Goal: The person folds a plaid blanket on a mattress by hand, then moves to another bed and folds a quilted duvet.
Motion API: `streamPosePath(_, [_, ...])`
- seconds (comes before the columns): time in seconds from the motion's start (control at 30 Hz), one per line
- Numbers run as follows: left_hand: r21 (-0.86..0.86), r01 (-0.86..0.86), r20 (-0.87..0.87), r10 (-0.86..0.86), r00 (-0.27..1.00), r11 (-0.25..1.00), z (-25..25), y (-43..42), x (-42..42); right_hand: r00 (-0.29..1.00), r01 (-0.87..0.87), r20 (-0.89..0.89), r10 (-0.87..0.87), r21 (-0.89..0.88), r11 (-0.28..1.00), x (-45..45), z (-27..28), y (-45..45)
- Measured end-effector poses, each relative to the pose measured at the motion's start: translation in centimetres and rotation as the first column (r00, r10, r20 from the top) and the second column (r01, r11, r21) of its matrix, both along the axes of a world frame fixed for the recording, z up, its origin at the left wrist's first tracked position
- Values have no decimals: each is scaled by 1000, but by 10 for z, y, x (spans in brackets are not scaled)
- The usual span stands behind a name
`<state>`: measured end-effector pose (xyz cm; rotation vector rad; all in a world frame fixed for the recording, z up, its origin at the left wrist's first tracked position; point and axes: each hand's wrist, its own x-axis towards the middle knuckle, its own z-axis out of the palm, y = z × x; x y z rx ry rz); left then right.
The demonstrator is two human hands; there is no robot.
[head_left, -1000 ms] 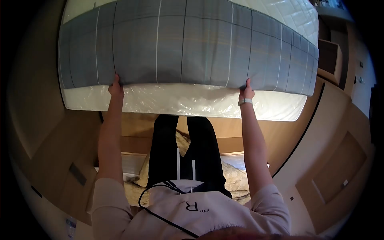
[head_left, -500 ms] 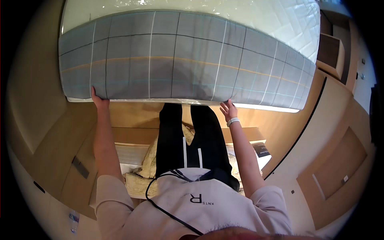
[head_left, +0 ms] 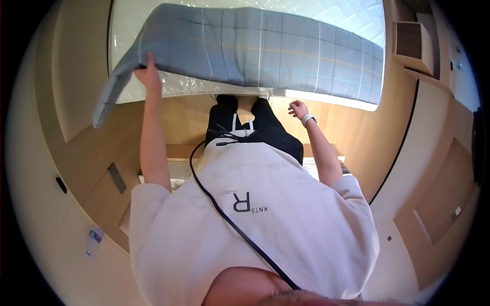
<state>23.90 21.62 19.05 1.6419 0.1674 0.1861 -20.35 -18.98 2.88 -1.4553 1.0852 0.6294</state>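
My left hand [head_left: 149, 78] is closed on the near edge of a grey checked bed mat [head_left: 275, 48], lifting its left part. The mat's left end hangs down past the mattress side in a fold. Under it lies a mattress [head_left: 181, 92] covered in shiny clear plastic. My right hand [head_left: 298, 109] is in the air just short of the mattress's near edge, apart from the mat, with its fingers loosely bent and nothing in them. A light band is on that wrist. The mat's right part lies flat on the mattress.
An open wooden shelf box [head_left: 412, 47] is at the far right. Wooden panelling is on the left, with a grey switch plate [head_left: 116, 177]. A plastic bottle [head_left: 94, 240] is at lower left. A black cable [head_left: 224, 219] hangs down my shirt.
My left hand has raised the mat's left part, pulling it away from the mattress edge and folding its end over. My right hand has let go of the mat's edge. My body leans differently.
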Motion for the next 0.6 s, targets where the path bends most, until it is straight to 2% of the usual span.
streamPosePath(0.07, [89, 15, 179, -31, 983, 996, 33, -56, -25, 999, 18, 47, -19, 20, 1000, 5, 8, -15])
streamPosePath(0.13, [97, 54, 252, -78, 965, 994, 58, -106, -58, 993, 24, 115, -26, 25, 999, 9, 18, -28])
streamPosePath(0.2, [228, 243, 186, -287, 940, 943, 95, -146, -100, 979, 54, 193, -56, 16, 998, 17, 31, -39])
streamPosePath(0.27, [359, 276, 311, -393, 865, 892, 91, -185, -131, 946, 52, 323, -36, -43, 998, 29, 49, -54])
streamPosePath(0.3, [509, 345, 209, -502, 839, 789, 92, -203, -148, 943, 64, 330, -43, -51, 997, 35, 64, -63])
streamPosePath(0.33, [636, 405, 91, -585, 806, 657, 91, -221, -165, 889, 163, 428, -161, 31, 986, 45, 84, -72])
streamPosePath(0.37, [627, 607, -312, -556, 770, 488, 77, -238, -181, 813, 248, 513, -275, 122, 961, 54, 109, -78])
streamPosePath(0.4, [510, 769, -549, -541, 637, 386, 80, -255, -195, 808, 252, 522, -272, 111, 961, 61, 136, -85])
streamPosePath(0.43, [366, 892, -747, -487, 452, 267, 83, -272, -209, 726, 299, 565, -393, 256, 919, 67, 165, -91])
streamPosePath(0.47, [205, 961, -802, -532, 273, 184, 105, -283, -226, 630, 325, 585, -510, 399, 858, 73, 187, -98])
streamPosePath(0.53, [277, 961, -655, -733, 183, -8, 132, -303, -257, 588, 339, 590, -553, 442, 831, 75, 220, -107])
streamPosePath(0.57, [276, 961, -648, -743, 168, -23, 110, -310, -269, 556, 344, 584, -592, 487, 803, 72, 229, -110])
streamPosePath(0.6, [424, 905, -401, -903, 155, -33, 63, -309, -285, 548, 362, 588, -595, 475, 802, 69, 228, -109])
